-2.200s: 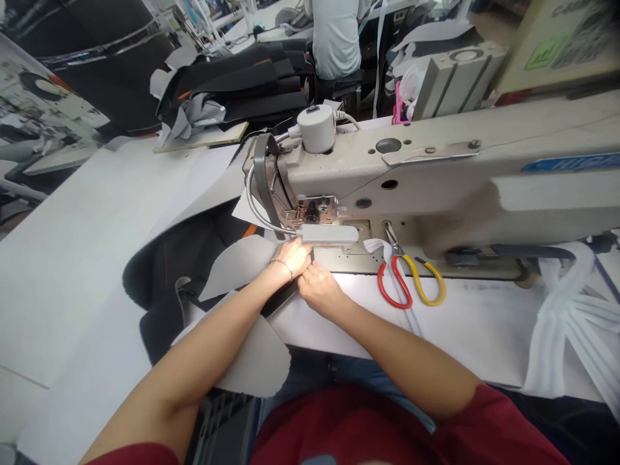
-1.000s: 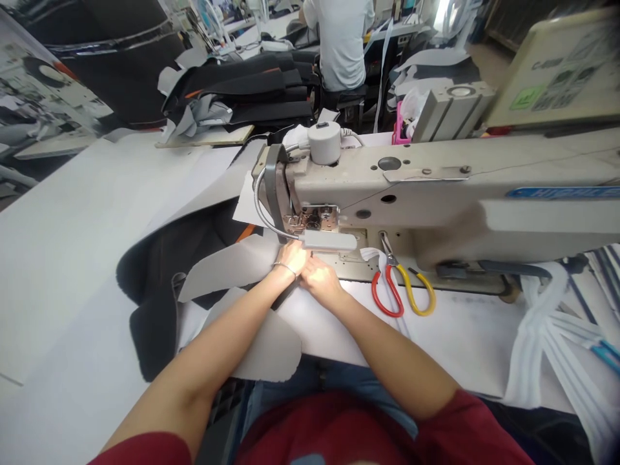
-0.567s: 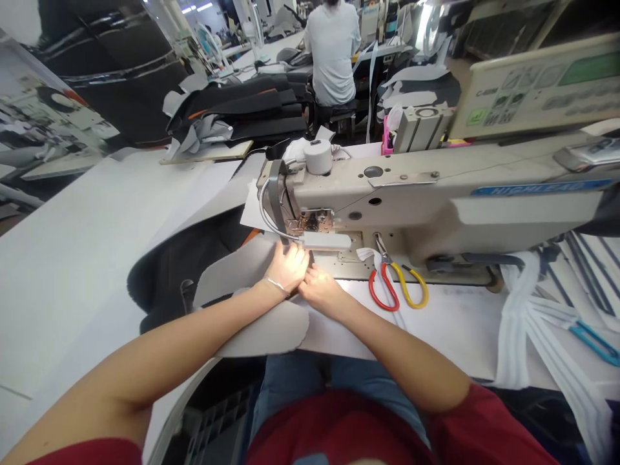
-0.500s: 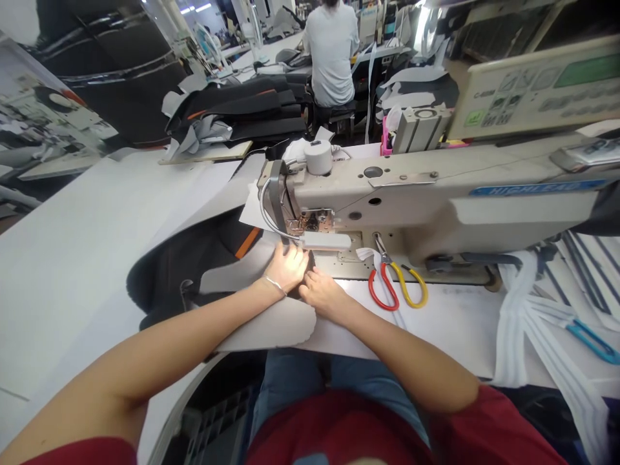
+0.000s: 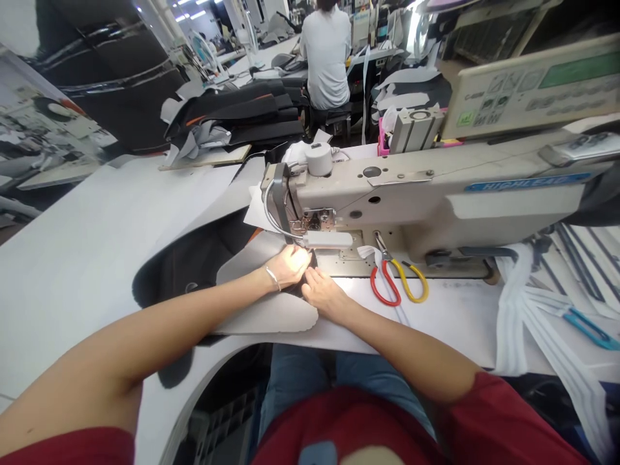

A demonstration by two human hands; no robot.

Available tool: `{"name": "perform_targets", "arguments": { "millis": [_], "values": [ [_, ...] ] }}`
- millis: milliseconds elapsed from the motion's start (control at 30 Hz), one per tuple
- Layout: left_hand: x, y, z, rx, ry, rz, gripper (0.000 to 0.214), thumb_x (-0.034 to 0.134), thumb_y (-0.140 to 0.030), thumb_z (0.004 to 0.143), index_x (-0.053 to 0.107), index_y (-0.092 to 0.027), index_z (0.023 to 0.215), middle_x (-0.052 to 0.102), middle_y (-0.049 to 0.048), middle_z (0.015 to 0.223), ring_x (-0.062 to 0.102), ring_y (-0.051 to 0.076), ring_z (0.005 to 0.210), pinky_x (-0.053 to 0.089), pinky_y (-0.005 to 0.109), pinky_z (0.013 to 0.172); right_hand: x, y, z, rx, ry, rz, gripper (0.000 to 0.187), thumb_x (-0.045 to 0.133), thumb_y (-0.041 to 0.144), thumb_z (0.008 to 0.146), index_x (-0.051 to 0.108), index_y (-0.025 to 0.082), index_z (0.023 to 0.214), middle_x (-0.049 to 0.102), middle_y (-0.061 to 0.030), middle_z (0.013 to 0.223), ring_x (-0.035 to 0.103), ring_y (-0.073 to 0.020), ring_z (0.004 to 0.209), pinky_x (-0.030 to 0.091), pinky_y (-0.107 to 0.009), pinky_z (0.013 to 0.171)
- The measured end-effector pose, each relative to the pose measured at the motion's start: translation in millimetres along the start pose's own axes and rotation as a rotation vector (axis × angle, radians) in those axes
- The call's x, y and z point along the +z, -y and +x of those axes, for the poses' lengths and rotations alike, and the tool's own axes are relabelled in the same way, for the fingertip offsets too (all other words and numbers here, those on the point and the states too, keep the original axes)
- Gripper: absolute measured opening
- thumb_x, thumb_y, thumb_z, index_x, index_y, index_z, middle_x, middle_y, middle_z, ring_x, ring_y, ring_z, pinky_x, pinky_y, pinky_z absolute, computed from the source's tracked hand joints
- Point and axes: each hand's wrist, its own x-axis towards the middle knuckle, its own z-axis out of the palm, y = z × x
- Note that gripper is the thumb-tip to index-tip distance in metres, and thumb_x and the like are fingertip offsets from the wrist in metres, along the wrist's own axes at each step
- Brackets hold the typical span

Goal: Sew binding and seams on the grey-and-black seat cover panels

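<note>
A black fabric piece (image 5: 188, 261) with a light grey backing (image 5: 271, 316) lies folded by the needle end of a sewing machine (image 5: 411, 187). My left hand (image 5: 289, 266), a bracelet at its wrist, bends its fingers over the fabric close to the lamp-lit needle area (image 5: 312, 221). Beside it, my right hand (image 5: 323, 294) pinches the fabric's dark edge with curled fingers. Both hands nearly meet, and the fingertips are partly hidden. To the right of my right hand lie scissors (image 5: 400, 281) with one red and one yellow handle, blades on the machine bed.
White striped webbing (image 5: 513, 310) hangs over the table's right edge, near a blue-handled tool (image 5: 588, 328). The control panel (image 5: 533, 90) stands above the machine. Piles of dark fabric (image 5: 237, 110) lie behind, and a person in white (image 5: 325, 58) sits further back.
The fabric has turned and shifted; its orange strip is now mostly covered by grey backing, and a dark part hangs at the table's front edge. Both hands stay nearly in place.
</note>
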Motion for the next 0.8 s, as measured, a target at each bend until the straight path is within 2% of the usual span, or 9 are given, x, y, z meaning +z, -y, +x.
{"name": "perform_targets", "arguments": {
  "millis": [133, 267, 367, 467, 567, 667, 800],
  "values": [
    [-1.8, -2.6, 10.7, -0.055, 0.202, -0.107, 0.034, 0.024, -0.009, 0.082, 0.053, -0.002, 0.098, 0.057, 0.0194, 0.084, 0.053, 0.023, 0.077, 0.040, 0.034, 0.058, 1.3, -0.1, -0.1, 0.013, 0.014, 0.020, 0.012, 0.039, 0.012, 0.079, 0.048, 0.012, 0.071, 0.055, -0.0169, 0.090, 0.051, -0.0210, 0.091, 0.034, -0.037, 0.085],
    [-7.3, 0.3, 25.8, -0.284, 0.429, -0.278, 0.027, 0.038, -0.021, 0.077, 0.056, -0.009, 0.093, 0.057, 0.0152, 0.088, 0.056, 0.022, 0.076, 0.044, 0.031, 0.060, 6.3, 4.0, 6.0, 0.045, 0.048, 0.074, 0.014, 0.036, 0.010, 0.080, 0.048, 0.012, 0.073, 0.055, -0.0132, 0.082, 0.051, -0.0197, 0.084, 0.038, -0.035, 0.077],
    [-6.9, 2.4, 36.4, -0.468, 0.547, -0.387, 0.025, 0.045, -0.025, 0.072, 0.058, -0.013, 0.089, 0.058, 0.0124, 0.090, 0.058, 0.021, 0.076, 0.045, 0.031, 0.065, 11.3, 9.2, 13.7, 0.061, 0.085, 0.094, 0.012, 0.038, 0.011, 0.079, 0.050, 0.012, 0.078, 0.056, -0.0135, 0.082, 0.050, -0.0210, 0.084, 0.039, -0.035, 0.072],
    [-1.6, -0.9, 40.6, -0.605, 0.584, -0.483, 0.021, 0.045, -0.023, 0.071, 0.060, -0.014, 0.082, 0.060, 0.0098, 0.084, 0.058, 0.020, 0.076, 0.045, 0.028, 0.067, 16.6, 11.4, 17.1, 0.037, 0.092, 0.133, 0.016, 0.040, 0.015, 0.079, 0.054, 0.011, 0.086, 0.057, -0.0135, 0.083, 0.050, -0.0211, 0.081, 0.038, -0.036, 0.073],
    [3.1, -11.2, 39.6, -0.676, 0.566, -0.534, 0.020, 0.044, -0.024, 0.072, 0.060, -0.015, 0.081, 0.061, 0.0078, 0.082, 0.058, 0.019, 0.077, 0.044, 0.027, 0.068, 21.0, 9.8, 13.0, -0.034, 0.052, 0.219, 0.020, 0.041, 0.020, 0.079, 0.057, 0.014, 0.091, 0.058, -0.0114, 0.082, 0.050, -0.0206, 0.081, 0.037, -0.038, 0.078],
    [3.8, -24.5, 38.3, -0.735, 0.549, -0.544, 0.021, 0.042, -0.022, 0.074, 0.060, -0.015, 0.084, 0.060, 0.0087, 0.087, 0.058, 0.019, 0.079, 0.044, 0.026, 0.070, 23.7, 8.0, 6.3, -0.089, 0.015, 0.291, 0.021, 0.042, 0.020, 0.078, 0.060, 0.014, 0.087, 0.059, -0.0121, 0.086, 0.049, -0.0223, 0.086, 0.034, -0.043, 0.083],
    [2.5, -36.4, 38.2, -0.782, 0.568, -0.526, 0.024, 0.037, -0.022, 0.080, 0.056, -0.014, 0.092, 0.057, 0.0105, 0.091, 0.057, 0.018, 0.079, 0.043, 0.026, 0.070, 24.0, 8.9, 2.8, -0.122, 0.040, 0.381, 0.021, 0.042, 0.017, 0.077, 0.062, 0.014, 0.082, 0.061, -0.0118, 0.085, 0.048, -0.0239, 0.093, 0.028, -0.049, 0.090]
  ]
}}
